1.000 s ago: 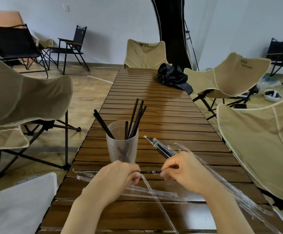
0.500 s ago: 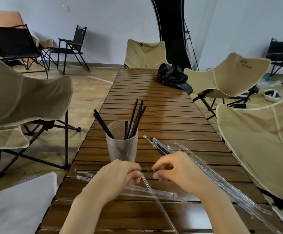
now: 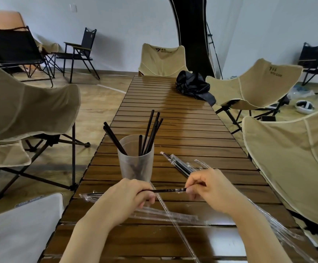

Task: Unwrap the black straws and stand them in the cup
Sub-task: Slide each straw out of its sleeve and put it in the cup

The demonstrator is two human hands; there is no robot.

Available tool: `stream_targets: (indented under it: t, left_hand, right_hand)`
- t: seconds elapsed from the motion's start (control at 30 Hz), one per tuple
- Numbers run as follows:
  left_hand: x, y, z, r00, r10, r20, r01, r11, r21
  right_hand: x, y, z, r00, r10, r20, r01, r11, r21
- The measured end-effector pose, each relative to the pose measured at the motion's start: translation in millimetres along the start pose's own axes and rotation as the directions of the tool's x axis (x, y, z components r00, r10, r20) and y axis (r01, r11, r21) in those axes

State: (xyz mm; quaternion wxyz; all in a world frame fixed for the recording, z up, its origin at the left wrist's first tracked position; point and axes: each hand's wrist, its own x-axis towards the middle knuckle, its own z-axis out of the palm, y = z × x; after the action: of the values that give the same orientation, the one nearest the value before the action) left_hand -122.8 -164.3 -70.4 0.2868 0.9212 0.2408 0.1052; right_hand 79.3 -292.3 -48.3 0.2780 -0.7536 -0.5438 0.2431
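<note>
- Black straw lies almost level in the lower middle of the frame, held above the table between the two hands.
- The left hand has its fingers curled round the straw and grips it. A clear wrapper end sticks out to the left of this hand.
- The right hand pinches the right end of the straw between thumb and forefinger. A little clear film shows at that end.
- The cup, of frosted plastic, stands upright on the wooden table, just above the left hand in the frame.
- Several unwrapped straws stand in the cup. Some lean to the left and the others lean to the right.
- A bundle of wrapped straws lies on the table to the right of the cup, and its near end is hidden behind the right hand.
- Empty wrappers lie flat on the table under the hands and cross each other.
- A black bag lies at the far right edge of the table, in the upper middle of the frame.
- Beige folding chairs stand at the left, right and far end of the table.
</note>
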Motion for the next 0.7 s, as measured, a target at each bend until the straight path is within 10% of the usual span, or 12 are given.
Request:
stream_targets:
  t: [0.7]
  left_hand:
    - [-8.8,-12.6,-12.1,0.997,-0.072,0.015,0.072,0.997,0.004]
  right_hand:
    - [-5.2,14.3,-17.3,0.995,-0.021,-0.101,0.033,0.992,0.12]
